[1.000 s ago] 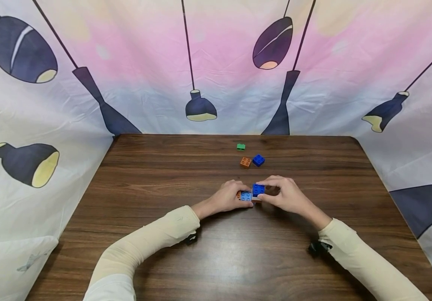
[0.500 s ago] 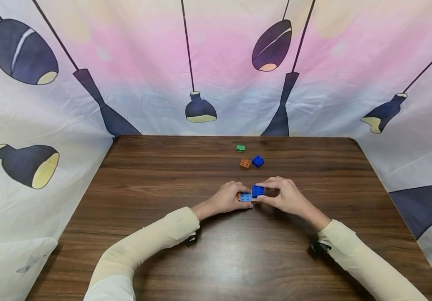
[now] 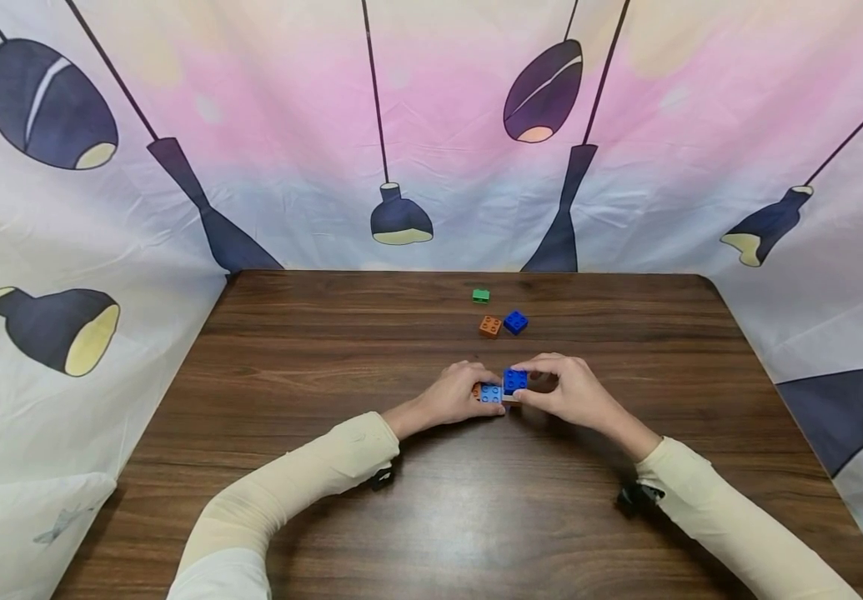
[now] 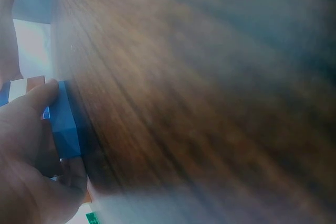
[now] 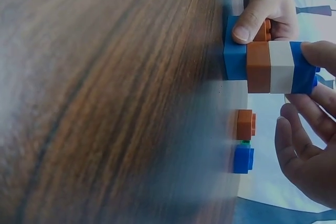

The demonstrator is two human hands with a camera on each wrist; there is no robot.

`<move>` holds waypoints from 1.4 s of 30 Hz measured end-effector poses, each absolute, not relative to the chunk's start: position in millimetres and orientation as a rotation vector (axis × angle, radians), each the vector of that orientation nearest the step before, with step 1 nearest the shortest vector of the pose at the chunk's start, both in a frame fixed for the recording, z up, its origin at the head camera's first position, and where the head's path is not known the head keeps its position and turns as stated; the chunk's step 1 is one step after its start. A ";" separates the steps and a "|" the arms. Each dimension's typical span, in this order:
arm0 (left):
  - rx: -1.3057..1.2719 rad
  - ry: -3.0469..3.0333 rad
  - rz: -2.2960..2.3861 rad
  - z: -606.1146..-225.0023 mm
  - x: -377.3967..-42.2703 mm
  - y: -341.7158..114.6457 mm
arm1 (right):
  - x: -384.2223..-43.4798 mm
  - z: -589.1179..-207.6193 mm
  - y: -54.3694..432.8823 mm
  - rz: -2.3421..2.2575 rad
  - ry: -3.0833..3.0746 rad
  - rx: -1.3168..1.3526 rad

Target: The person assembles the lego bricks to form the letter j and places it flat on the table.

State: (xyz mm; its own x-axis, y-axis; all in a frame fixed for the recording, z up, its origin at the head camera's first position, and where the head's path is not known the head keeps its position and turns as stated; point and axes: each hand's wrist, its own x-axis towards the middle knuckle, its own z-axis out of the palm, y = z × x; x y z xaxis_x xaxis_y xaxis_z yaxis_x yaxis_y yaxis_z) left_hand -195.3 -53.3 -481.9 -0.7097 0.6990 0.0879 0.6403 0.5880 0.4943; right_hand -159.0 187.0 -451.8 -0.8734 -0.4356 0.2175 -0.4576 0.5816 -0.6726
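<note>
In the head view my left hand (image 3: 452,394) holds a small brick build around its left end, where light blue studs (image 3: 490,394) and an orange brick (image 3: 477,390) show between the fingers. My right hand (image 3: 572,388) pinches a dark blue toy brick (image 3: 515,381) at the build's right end. The right wrist view shows this end from the side: a long blue base brick (image 5: 234,59) lies at the table, then an orange brick (image 5: 258,67), a white brick (image 5: 281,67) and the dark blue one on top. The left thumb presses on the blue base.
Beyond the hands, a loose orange brick (image 3: 490,326) and a dark blue brick (image 3: 516,322) lie side by side on the wooden table (image 3: 341,333). Farther back is a small green brick (image 3: 481,296). A printed cloth (image 3: 461,100) hangs behind the table.
</note>
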 end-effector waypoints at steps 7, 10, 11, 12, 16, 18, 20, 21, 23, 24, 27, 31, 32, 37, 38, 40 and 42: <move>1.137 2.692 0.775 -481.2 -195.0 -53.3 | -158.8 -452.5 188.2 1.212 -2.761 0.787; 1.143 2.693 0.780 -481.8 -195.0 -53.5 | -159.4 -451.2 189.8 1.224 -2.748 0.792; 1.146 2.692 0.782 -482.3 -195.2 -53.4 | -159.7 -450.5 190.4 1.228 -2.742 0.788; 1.149 2.693 0.783 -482.4 -195.2 -53.4 | -160.4 -450.1 191.2 1.231 -2.732 0.785; 1.157 2.697 0.796 -482.6 -195.3 -53.3 | -163.0 -447.4 193.7 1.236 -2.694 0.765; 1.158 2.697 0.798 -482.3 -195.3 -53.2 | -164.2 -446.0 194.7 1.230 -2.682 0.748; 1.157 2.696 0.798 -482.2 -195.3 -53.0 | -165.6 -445.0 195.7 1.222 -2.675 0.729; 1.155 2.695 0.796 -482.1 -195.2 -52.9 | -166.6 -445.0 196.3 1.218 -2.674 0.719; 1.150 2.693 0.798 -482.0 -195.2 -52.8 | -168.9 -445.1 197.5 1.223 -2.667 0.703; 1.148 2.693 0.795 -481.9 -195.1 -52.7 | -170.2 -445.3 198.1 1.226 -2.664 0.695; 1.144 2.691 0.792 -481.8 -195.0 -52.6 | -175.0 -445.7 200.0 1.238 -2.663 0.658; 1.137 2.690 0.792 -481.4 -195.1 -52.9 | -183.8 -445.6 201.3 1.233 -2.668 0.602; 1.135 2.689 0.792 -481.3 -195.0 -53.0 | -185.9 -444.9 201.2 1.237 -2.670 0.582; 1.132 2.679 0.790 -481.2 -194.7 -53.5 | -197.2 -443.6 200.7 1.240 -2.681 0.512; 1.132 2.677 0.789 -481.1 -194.6 -53.6 | -199.4 -443.5 200.4 1.243 -2.685 0.498; 1.132 2.675 0.788 -481.0 -194.4 -53.8 | -204.0 -444.2 199.8 1.242 -2.692 0.478; 1.130 2.676 0.785 -480.5 -193.9 -54.2 | -208.3 -445.5 199.0 1.241 -2.699 0.451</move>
State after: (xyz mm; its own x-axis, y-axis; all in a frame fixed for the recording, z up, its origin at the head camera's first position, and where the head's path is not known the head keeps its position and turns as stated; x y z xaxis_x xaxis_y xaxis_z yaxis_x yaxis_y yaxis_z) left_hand -193.9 -54.2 -480.5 -0.7105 0.6994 0.0776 0.6306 0.5838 0.5114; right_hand -208.3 199.0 -445.5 -0.9459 -0.2118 0.2458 -0.3244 0.6154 -0.7183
